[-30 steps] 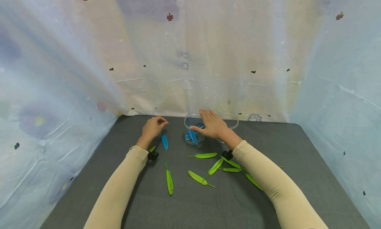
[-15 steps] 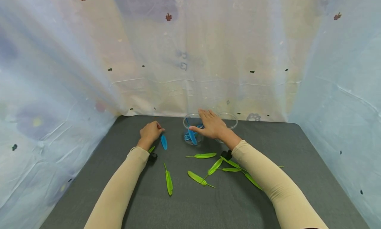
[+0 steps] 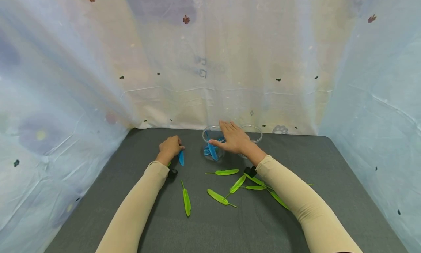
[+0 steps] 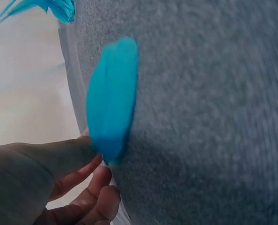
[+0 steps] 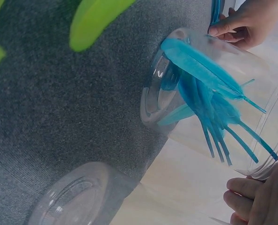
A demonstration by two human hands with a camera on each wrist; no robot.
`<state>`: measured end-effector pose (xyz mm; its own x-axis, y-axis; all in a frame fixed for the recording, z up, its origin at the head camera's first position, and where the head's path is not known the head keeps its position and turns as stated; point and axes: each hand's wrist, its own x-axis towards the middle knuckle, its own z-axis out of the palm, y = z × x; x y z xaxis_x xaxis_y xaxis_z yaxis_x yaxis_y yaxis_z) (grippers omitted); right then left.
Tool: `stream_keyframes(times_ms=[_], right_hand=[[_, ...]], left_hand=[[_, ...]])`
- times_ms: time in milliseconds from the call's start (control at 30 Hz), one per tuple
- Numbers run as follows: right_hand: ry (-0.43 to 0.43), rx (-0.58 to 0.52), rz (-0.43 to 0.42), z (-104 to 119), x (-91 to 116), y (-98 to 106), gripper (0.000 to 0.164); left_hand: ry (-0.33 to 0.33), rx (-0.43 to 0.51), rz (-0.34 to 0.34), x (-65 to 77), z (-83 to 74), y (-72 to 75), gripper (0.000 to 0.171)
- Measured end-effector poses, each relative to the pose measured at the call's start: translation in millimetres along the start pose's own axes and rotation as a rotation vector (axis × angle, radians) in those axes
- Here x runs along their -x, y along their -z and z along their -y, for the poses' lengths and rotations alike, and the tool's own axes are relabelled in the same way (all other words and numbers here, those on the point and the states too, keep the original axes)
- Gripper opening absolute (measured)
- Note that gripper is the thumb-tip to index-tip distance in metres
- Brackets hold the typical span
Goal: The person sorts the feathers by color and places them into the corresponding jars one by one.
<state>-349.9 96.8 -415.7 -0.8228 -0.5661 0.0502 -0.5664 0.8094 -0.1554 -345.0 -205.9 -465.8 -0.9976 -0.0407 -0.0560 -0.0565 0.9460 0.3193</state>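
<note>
My left hand (image 3: 169,147) is low over the grey cloth at the left, its thumb and fingers pinching the quill end of a blue feather (image 4: 113,93). The vane sticks out past the thumb in the left wrist view. My right hand (image 3: 235,138) rests against the rim of a clear jar (image 5: 237,61), fingers extended and thumb reaching across the front. Inside that jar lies a bunch of blue feathers (image 5: 200,91), quills toward the mouth. A second clear jar (image 3: 260,137) stands just right of it, partly behind the right hand.
Several green feathers lie about the dark grey table (image 3: 210,231): one long green feather (image 3: 187,201) at the left, another green feather (image 3: 227,172) before the jar, others near the right forearm. A patterned curtain (image 3: 230,63) hangs behind and at both sides.
My left hand has come down and slightly right over the blue feather, and its fingers have closed on the quill. The right hand and both jars keep their place.
</note>
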Motion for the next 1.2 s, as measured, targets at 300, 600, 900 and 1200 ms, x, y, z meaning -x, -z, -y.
stream_keyframes(times_ms=[300, 600, 900, 1200], right_hand=[[0.002, 0.0, 0.0, 0.6, 0.8, 0.4, 0.109], [-0.002, -0.002, 0.004, 0.4, 0.7, 0.3, 0.108], [-0.012, -0.007, 0.0, 1.0, 1.0, 0.4, 0.107], [-0.013, -0.011, -0.003, 0.0, 0.3, -0.1, 0.107]], left_hand=[[0.006, 0.032, 0.01, 0.6, -5.5, -0.9, 0.027], [-0.008, 0.041, 0.021, 0.6, -6.0, -1.7, 0.027], [-0.07, 0.096, 0.014, 0.5, -3.6, -2.0, 0.023], [-0.127, 0.215, -0.032, 3.0, -5.1, 5.5, 0.021]])
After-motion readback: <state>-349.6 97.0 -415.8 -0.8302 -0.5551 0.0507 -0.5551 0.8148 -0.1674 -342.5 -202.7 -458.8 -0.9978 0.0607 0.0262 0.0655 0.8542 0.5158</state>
